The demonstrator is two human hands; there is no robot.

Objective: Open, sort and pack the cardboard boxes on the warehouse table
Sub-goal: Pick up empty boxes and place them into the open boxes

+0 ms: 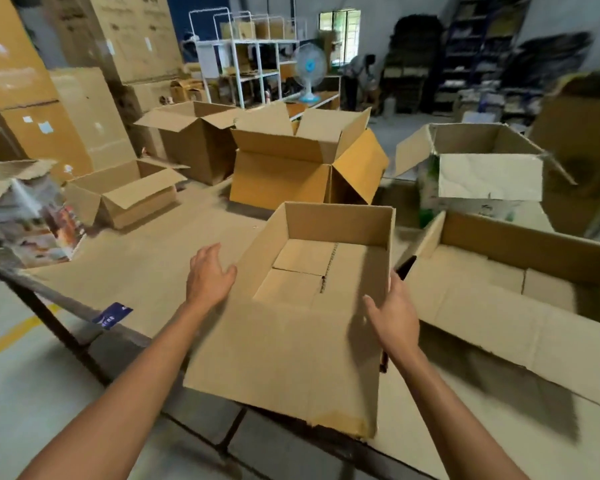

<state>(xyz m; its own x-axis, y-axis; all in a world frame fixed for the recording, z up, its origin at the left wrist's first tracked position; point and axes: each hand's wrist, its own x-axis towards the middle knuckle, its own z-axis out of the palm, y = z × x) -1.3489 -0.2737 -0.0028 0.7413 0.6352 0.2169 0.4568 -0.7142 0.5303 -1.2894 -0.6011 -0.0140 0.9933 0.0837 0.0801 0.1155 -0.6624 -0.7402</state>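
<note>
Near the front edge of the bench [146, 271] sits the open box [291, 341], its front flap folded down toward the person. The left hand [208, 275] lays wide, straight fingers against its left wall. The right hand [394, 313] is at the right wall, thumb inside; its fingers are hidden behind the cardboard, so I cannot tell their hold. Just right lies a wide shallow box [499, 306]; farther back stands a yellow-brown box [281, 181], flaps up
</note>
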